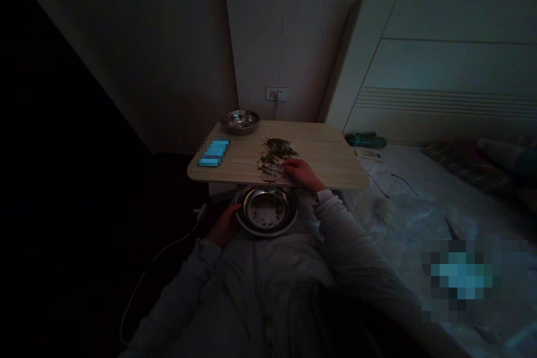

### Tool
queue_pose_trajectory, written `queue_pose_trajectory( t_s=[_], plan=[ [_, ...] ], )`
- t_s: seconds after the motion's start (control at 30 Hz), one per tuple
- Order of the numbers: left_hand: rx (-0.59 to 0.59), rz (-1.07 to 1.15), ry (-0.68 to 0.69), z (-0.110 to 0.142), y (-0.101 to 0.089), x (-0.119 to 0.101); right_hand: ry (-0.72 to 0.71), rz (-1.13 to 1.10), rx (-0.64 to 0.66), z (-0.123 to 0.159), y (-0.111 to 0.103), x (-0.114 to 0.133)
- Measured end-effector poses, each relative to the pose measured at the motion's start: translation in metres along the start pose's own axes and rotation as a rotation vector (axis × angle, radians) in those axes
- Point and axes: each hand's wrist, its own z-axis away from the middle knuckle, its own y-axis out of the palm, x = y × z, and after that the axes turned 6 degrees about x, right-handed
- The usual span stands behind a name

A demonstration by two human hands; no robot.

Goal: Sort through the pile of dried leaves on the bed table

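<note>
A metal bowl (267, 230) sits at the near edge of the table, against my body, with some dark bits scattered inside it. My left hand (226, 225) grips its left rim, fingers partly hidden below. On the tabletop lies a loose heap of small dark green dried bits, like leaves or seeds (277, 149). My right hand (301, 173) rests at the near right side of this heap, fingers bent and drawn together. Pale marks or a printed patch (271, 172) show beside its fingertips. Whatever those fingers pinch is too small and dim to make out.
A second metal bowl (240, 123) stands at the back left of the wooden table (331, 148). Near it lies a lit phone (213, 152). To the right, a bed (403, 224) holds glasses, a remote (368, 155) and a green bottle (366, 140). A white cable (142, 277) hangs at left.
</note>
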Motion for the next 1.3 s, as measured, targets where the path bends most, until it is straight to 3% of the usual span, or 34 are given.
queue_pose_trajectory(
  t_s=[0.27, 1.2, 1.3],
  plan=[
    [0.069, 0.0, 0.026, -0.001, -0.002, 0.001, -0.008, -0.008, -0.017, 0.001, 0.0, 0.001],
    [-0.015, 0.006, -0.011, 0.006, 0.007, -0.002, 0.037, -0.04, -0.01, 0.002, 0.0, 0.005],
    [0.025, 0.017, 0.001, 0.006, 0.007, -0.002, 0.027, -0.067, 0.001, 0.001, 0.0, 0.003]
  ],
)
